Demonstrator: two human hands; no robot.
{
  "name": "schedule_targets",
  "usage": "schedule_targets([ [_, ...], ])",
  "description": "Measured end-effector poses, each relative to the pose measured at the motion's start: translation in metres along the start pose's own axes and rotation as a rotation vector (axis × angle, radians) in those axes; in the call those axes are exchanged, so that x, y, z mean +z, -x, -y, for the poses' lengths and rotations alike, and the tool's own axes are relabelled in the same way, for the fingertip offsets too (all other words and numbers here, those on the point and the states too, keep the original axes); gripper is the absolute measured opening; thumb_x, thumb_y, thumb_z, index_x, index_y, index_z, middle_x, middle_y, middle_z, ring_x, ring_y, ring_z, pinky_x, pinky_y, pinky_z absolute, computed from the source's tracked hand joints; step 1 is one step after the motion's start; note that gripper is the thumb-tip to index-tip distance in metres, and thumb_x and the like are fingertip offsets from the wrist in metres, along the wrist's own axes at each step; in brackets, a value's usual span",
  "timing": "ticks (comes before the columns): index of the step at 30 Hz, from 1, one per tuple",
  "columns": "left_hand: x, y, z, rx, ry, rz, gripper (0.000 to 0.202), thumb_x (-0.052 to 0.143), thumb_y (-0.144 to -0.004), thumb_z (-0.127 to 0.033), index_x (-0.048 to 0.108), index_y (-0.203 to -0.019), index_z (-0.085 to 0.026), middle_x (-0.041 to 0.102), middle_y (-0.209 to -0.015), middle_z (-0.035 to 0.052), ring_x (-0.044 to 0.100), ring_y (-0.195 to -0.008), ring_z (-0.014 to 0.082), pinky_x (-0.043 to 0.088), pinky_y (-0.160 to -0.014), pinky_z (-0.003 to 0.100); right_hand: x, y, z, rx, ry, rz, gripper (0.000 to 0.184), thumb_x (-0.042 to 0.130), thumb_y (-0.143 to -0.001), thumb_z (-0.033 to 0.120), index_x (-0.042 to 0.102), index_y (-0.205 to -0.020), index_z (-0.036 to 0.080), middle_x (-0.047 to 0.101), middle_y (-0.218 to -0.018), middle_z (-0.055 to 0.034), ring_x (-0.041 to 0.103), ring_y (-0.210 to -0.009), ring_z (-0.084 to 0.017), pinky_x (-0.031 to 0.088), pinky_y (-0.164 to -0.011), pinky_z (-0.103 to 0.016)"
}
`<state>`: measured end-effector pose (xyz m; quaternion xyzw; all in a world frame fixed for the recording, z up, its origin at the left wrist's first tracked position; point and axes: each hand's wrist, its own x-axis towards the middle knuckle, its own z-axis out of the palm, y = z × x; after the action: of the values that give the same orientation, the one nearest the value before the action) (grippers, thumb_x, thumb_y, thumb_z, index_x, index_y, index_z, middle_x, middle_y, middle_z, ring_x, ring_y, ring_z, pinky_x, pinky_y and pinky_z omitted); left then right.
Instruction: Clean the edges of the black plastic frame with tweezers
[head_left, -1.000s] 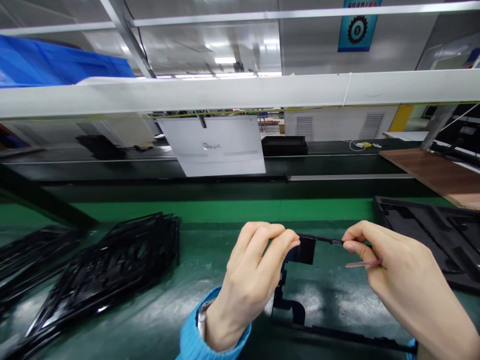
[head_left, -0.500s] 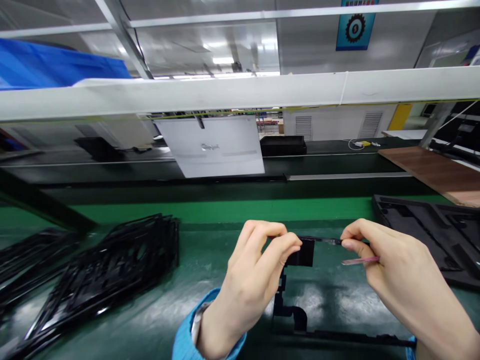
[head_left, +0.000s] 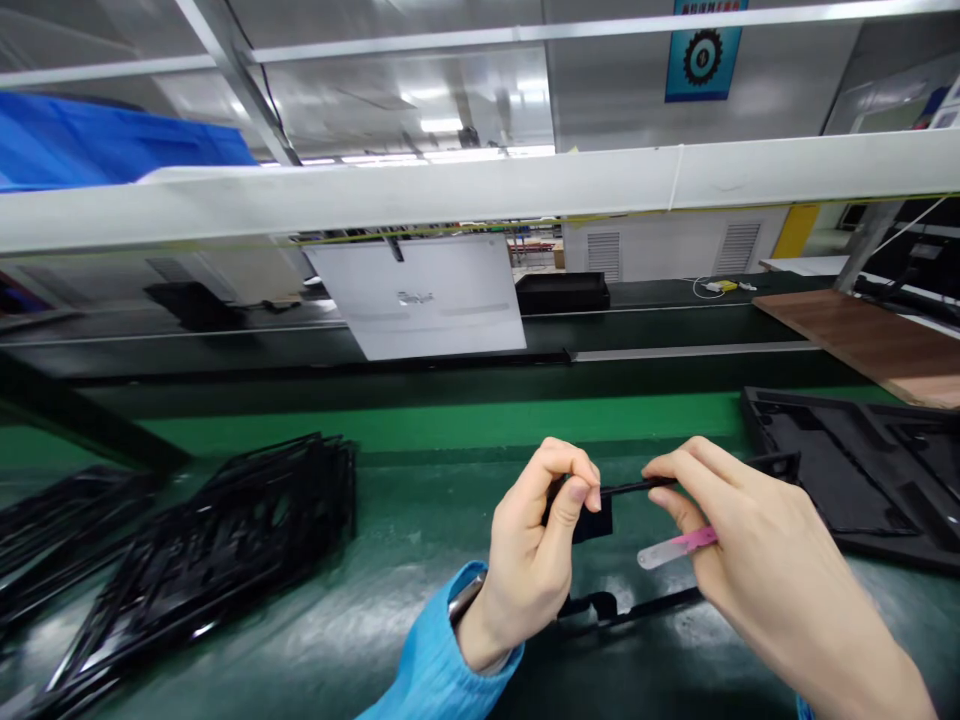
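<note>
A thin black plastic frame (head_left: 660, 604) is held above the green bench. On its far bar, my left hand (head_left: 529, 560) pinches with thumb and fingers, beside a dark square flap (head_left: 595, 524). To the right, the thumb and index finger of my right hand (head_left: 780, 570) pinch that same bar. A small flat tool (head_left: 679, 548), pink at one end and clear at the other, is tucked in my right hand and points left. My hands hide parts of the frame.
Stacked black frames (head_left: 232, 540) lie on the left of the green bench (head_left: 405, 590). A black moulded tray (head_left: 847, 470) sits at the right, near a brown board (head_left: 870, 335). A white sheet (head_left: 427, 300) hangs ahead, beneath a white beam (head_left: 450, 190).
My hands have come closer together, the left shifting right. The frame has tilted, so its near bar appears higher. The pink tool has turned and shows its flat side.
</note>
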<state>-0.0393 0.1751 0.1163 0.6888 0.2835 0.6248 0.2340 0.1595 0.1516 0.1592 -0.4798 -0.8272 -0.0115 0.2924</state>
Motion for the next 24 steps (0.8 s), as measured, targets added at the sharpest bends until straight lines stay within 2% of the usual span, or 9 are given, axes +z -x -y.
schedule_targets([
  [3, 0.004, 0.001, -0.001, -0.047, 0.04, -0.013, 0.018, 0.047, -0.112, -0.023, 0.058, -0.098, -0.021, 0.054, -0.082, -0.0009, 0.054, -0.077, 0.0112, 0.048, -0.072, 0.023, 0.007, -0.003, 0.009, -0.063, -0.037, -0.028, 0.021, 0.048, -0.103, 0.01, 0.063, -0.1, 0.023, 0.065, -0.096, -0.0016, 0.061, -0.068, -0.015, 0.033, -0.057, -0.029],
  [6, 0.006, 0.002, -0.003, -0.057, 0.121, -0.014, 0.018, 0.047, -0.112, -0.024, 0.058, -0.098, -0.021, 0.054, -0.081, -0.0005, 0.056, -0.082, 0.0125, 0.05, -0.075, 0.024, 0.013, -0.004, 0.015, -0.072, -0.064, -0.084, 0.034, 0.046, -0.091, -0.004, 0.066, -0.096, 0.023, 0.061, -0.089, 0.0, 0.055, -0.063, -0.013, 0.032, -0.056, -0.029],
  [10, 0.006, 0.002, -0.007, -0.004, 0.21, -0.011, 0.016, 0.048, -0.112, -0.023, 0.057, -0.099, -0.021, 0.051, -0.078, -0.0011, 0.061, -0.086, 0.014, 0.053, -0.078, 0.027, 0.015, -0.004, 0.017, -0.047, -0.098, -0.12, 0.042, 0.046, -0.08, -0.008, 0.069, -0.097, 0.022, 0.058, -0.086, 0.0012, 0.049, -0.06, -0.012, 0.032, -0.055, -0.027],
  [16, 0.007, 0.001, -0.012, 0.057, 0.28, -0.041, 0.016, 0.046, -0.112, -0.02, 0.056, -0.099, -0.019, 0.048, -0.079, -0.0029, 0.058, -0.068, 0.0089, 0.051, -0.068, 0.025, 0.013, -0.004, 0.018, -0.048, -0.12, -0.12, 0.036, 0.049, -0.086, -0.005, 0.07, -0.095, 0.023, 0.06, -0.086, 0.0021, 0.049, -0.06, -0.011, 0.032, -0.055, -0.026],
  [24, 0.006, 0.004, -0.012, 0.058, 0.176, -0.089, 0.018, 0.047, -0.111, -0.02, 0.057, -0.097, -0.02, 0.046, -0.073, -0.002, 0.047, -0.066, 0.0116, 0.043, -0.062, 0.026, 0.013, -0.003, 0.021, -0.028, -0.085, -0.094, 0.034, 0.047, -0.088, -0.004, 0.068, -0.094, 0.022, 0.061, -0.084, 0.0004, 0.053, -0.061, -0.012, 0.03, -0.056, -0.027],
])
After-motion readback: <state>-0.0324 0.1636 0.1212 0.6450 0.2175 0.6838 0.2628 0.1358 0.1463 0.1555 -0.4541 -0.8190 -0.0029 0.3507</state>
